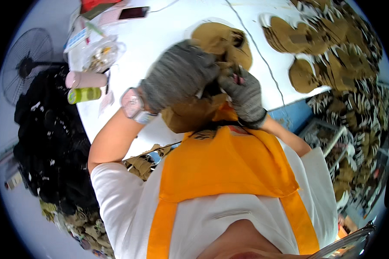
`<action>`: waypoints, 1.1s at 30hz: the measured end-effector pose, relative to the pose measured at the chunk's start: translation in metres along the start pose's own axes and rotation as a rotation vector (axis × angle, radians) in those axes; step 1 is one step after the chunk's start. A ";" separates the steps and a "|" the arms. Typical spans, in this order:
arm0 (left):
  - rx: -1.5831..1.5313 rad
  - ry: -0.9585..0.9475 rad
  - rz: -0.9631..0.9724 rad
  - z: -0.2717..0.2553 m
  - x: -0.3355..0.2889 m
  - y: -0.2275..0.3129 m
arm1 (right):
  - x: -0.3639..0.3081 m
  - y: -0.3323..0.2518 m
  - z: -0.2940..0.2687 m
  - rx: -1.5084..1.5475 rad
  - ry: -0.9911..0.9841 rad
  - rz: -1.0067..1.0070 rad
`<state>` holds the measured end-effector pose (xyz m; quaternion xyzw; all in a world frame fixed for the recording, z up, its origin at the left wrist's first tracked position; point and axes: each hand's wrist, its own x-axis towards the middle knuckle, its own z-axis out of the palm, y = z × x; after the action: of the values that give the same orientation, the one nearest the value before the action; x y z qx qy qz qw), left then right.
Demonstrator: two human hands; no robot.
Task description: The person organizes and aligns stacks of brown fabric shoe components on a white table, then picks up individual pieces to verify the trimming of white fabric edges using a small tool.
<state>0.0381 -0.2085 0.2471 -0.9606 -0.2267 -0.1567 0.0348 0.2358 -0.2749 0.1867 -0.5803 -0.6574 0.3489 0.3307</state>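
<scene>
A brown cloth cap (227,36) lies over the white table in front of me, and more brown cloth (190,114) hangs below my hands against my apron. My left hand (179,73), in a grey knit glove, is closed on the cap's fabric from the left. On the other side my right hand (245,95), gloved alike, has its fingers bent together at the cap's middle. A small pinkish-red thing (237,79) shows between those fingers, too small to name. The two hands' fingertips nearly meet, and folds of cloth hide part of them.
Nested brown caps (291,36) stand in rows at the right, with many more piled beyond. A cable (263,58) crosses the white table (160,26). At the left are a pink bottle (86,80), a green can (84,95), a plastic bag (103,54) and a fan (28,64).
</scene>
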 end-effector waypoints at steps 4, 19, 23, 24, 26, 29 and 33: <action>-0.094 0.106 0.019 0.005 0.001 0.007 | -0.001 -0.007 -0.001 0.045 0.065 -0.007; -0.088 0.003 -0.005 0.005 -0.003 0.015 | -0.004 0.008 -0.010 -0.411 0.002 -0.419; -0.246 0.244 -0.019 0.021 -0.006 0.018 | -0.005 0.011 -0.012 -0.428 0.008 -0.337; -0.215 0.252 -0.041 0.021 -0.006 0.022 | -0.003 0.009 -0.013 -0.541 0.015 -0.405; -0.214 0.248 -0.059 0.024 -0.005 0.024 | -0.002 0.006 -0.013 -0.516 0.030 -0.395; -0.240 0.184 -0.038 0.030 -0.008 0.024 | -0.001 -0.002 -0.011 -0.212 0.042 -0.212; -0.176 0.190 -0.015 0.027 -0.008 0.016 | 0.002 -0.017 -0.013 -0.115 0.035 -0.163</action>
<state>0.0460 -0.2221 0.2191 -0.9391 -0.2148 -0.2667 -0.0297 0.2373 -0.2736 0.2083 -0.5488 -0.7157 0.2721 0.3355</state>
